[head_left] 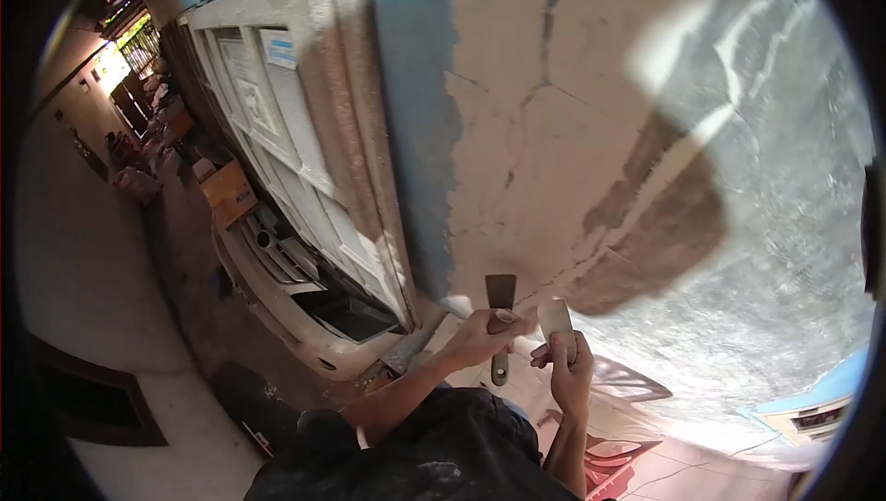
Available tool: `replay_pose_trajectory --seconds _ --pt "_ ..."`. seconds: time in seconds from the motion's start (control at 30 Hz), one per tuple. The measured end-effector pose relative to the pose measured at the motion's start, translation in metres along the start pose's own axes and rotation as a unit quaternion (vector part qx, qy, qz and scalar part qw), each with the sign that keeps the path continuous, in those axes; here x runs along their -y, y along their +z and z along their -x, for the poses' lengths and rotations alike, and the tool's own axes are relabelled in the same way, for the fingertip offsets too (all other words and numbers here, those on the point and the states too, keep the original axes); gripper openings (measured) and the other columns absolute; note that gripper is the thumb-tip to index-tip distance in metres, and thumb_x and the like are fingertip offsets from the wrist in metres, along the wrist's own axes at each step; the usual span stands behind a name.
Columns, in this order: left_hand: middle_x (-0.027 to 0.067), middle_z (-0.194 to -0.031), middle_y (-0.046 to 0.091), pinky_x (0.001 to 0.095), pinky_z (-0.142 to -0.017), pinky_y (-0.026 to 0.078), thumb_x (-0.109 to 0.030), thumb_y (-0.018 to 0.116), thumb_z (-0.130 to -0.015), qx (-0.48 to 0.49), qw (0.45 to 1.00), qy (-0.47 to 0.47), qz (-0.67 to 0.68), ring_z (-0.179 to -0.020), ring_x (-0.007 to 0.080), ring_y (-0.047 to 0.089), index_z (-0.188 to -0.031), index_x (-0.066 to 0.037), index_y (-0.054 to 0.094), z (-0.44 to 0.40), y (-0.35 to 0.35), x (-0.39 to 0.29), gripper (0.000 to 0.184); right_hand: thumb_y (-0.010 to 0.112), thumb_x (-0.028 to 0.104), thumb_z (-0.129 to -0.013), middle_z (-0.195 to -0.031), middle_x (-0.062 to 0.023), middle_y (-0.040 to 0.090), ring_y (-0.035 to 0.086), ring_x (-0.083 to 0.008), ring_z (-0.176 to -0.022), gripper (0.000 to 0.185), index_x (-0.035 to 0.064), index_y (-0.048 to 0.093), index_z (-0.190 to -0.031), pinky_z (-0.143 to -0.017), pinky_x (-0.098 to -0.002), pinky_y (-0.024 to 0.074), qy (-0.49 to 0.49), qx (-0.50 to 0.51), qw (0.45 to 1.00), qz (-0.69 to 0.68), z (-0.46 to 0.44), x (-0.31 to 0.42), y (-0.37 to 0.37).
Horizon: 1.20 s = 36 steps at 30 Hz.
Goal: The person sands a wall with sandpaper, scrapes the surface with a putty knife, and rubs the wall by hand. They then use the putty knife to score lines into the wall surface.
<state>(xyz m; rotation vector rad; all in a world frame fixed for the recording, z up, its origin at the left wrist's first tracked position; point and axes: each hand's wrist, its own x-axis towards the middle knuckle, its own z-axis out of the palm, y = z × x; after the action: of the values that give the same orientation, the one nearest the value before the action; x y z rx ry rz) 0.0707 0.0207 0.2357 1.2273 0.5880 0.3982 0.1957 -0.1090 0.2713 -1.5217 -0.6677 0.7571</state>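
Observation:
My left hand [482, 339] is closed around a putty knife. The dark flat blade of this putty knife [501, 291] points up toward the wall, and its handle end sticks out below my fingers. In my right hand [570, 367], fingers wrap the lower part of a pale flat scraper [556, 317] held upright. Both hands are close together in front of my body, with the two tools apart. Behind them rises a cracked wall [517, 132], bare brown plaster in the middle and grey-white on the right.
A white-framed window [286, 113] stands left of the blue paint strip [415, 132]. Below it are a pale curved object [341, 358] with a dark tray, and a cardboard box [228, 194]. A red plastic item [609, 473] lies on the tiled floor [692, 469].

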Motion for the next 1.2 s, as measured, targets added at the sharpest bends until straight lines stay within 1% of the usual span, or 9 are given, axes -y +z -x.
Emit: replay_pose_trajectory --seconds 0.27,0.43,0.53,0.57,0.67,0.8,0.9,1.03,1.2 --pt "-0.0017 -0.067 0.058 0.0238 -0.053 0.040 -0.034 0.065 -0.094 -0.068 0.997 0.009 -0.032 -0.062 0.0054 0.054 -0.086 -0.001 0.066 0.004 0.073 0.022 0.034 0.057 0.014 -0.097 -0.076 -0.0048 0.062 0.054 -0.0078 -0.059 0.034 0.0016 0.047 -0.127 -0.052 -0.0224 0.0430 0.013 0.109 0.992 0.069 0.007 -0.016 -0.053" --pt "0.0050 -0.070 0.064 0.0248 -0.049 0.046 -0.038 0.065 -0.093 -0.130 0.984 0.011 0.117 -0.056 0.0094 0.060 -0.084 0.001 0.063 0.012 0.086 0.013 0.040 0.072 0.011 -0.087 -0.113 -0.0132 0.058 0.058 -0.0155 -0.096 0.063 0.0026 0.038 -0.139 -0.079 -0.0291 0.0512 -0.061 0.181 0.971 0.143 0.008 -0.007 -0.061" --pt "0.0042 -0.071 0.064 0.0246 -0.046 0.045 -0.038 0.065 -0.093 -0.138 0.980 0.033 0.139 -0.054 0.0095 0.059 -0.086 0.001 0.062 0.017 0.092 0.019 0.039 0.072 0.013 -0.087 -0.111 -0.0117 0.059 0.059 -0.0159 -0.095 0.065 0.0014 0.035 -0.140 -0.078 -0.0287 0.0512 -0.001 0.321 0.938 0.132 -0.001 -0.053 -0.064" --pt "0.0036 -0.071 0.064 0.0235 -0.047 0.044 -0.037 0.065 -0.093 -0.143 0.987 0.020 0.077 -0.055 0.0088 0.058 -0.087 0.000 0.063 0.015 0.090 0.027 0.038 0.068 0.015 -0.091 -0.106 -0.0097 0.060 0.058 -0.0125 -0.086 0.061 0.0003 0.036 -0.140 -0.069 -0.0278 0.0506 -0.161 0.350 0.902 0.193 -0.007 -0.069 -0.067" --pt "0.0025 -0.070 0.063 0.0224 -0.046 0.041 -0.037 0.066 -0.093 -0.210 0.975 0.023 0.070 -0.056 0.0070 0.055 -0.086 -0.001 0.063 0.024 0.092 0.023 0.037 0.062 0.015 -0.094 -0.093 -0.0120 0.063 0.061 -0.0127 -0.076 0.045 -0.0014 0.045 -0.132 -0.064 -0.0278 0.0495 0.137 0.350 0.911 0.169 0.004 -0.025 -0.059" --pt "0.0001 -0.074 0.061 0.0213 -0.043 0.034 -0.043 0.065 -0.091 -0.230 0.961 0.060 0.144 -0.056 0.0047 0.050 -0.093 -0.006 0.061 0.033 0.081 0.017 0.037 0.059 0.016 -0.096 -0.090 -0.0052 0.059 0.054 -0.0091 -0.069 0.048 0.0031 0.041 -0.139 -0.059 -0.0237 0.0438 -0.018 0.382 0.913 0.142 0.006 -0.015 -0.065" --pt "-0.0001 -0.089 0.063 0.0200 -0.042 0.032 -0.039 0.060 -0.096 -0.378 0.913 -0.105 0.115 -0.056 0.0059 0.051 -0.102 -0.008 0.061 0.041 0.079 0.000 0.032 0.057 0.021 -0.096 -0.093 -0.0121 0.061 0.057 -0.0205 -0.079 0.045 0.0052 0.040 -0.135 -0.073 -0.0336 0.0468 -0.034 0.407 0.883 0.230 0.000 -0.018 -0.086" --pt "0.0015 -0.076 0.060 0.0207 -0.034 0.024 -0.040 0.068 -0.090 -0.379 0.899 0.062 0.209 -0.042 0.0037 0.041 -0.098 -0.007 0.058 0.051 0.047 -0.013 0.036 0.055 0.028 -0.098 -0.086 -0.0117 0.056 0.054 -0.0238 -0.077 0.042 0.0081 0.040 -0.132 -0.072 -0.0367 0.0452 -0.031 0.360 0.886 0.289 -0.001 -0.024 -0.122" --pt "0.0031 -0.078 0.062 0.0211 -0.034 0.024 -0.038 0.071 -0.088 -0.292 0.949 0.037 0.115 -0.041 0.0033 0.039 -0.096 -0.003 0.061 0.022 0.053 -0.017 0.038 0.058 0.009 -0.096 -0.083 -0.0039 0.053 0.052 -0.0131 -0.075 0.019 0.0076 0.044 -0.108 -0.067 -0.0282 0.0424 0.060 0.294 0.954 0.000 0.009 -0.014 -0.156"
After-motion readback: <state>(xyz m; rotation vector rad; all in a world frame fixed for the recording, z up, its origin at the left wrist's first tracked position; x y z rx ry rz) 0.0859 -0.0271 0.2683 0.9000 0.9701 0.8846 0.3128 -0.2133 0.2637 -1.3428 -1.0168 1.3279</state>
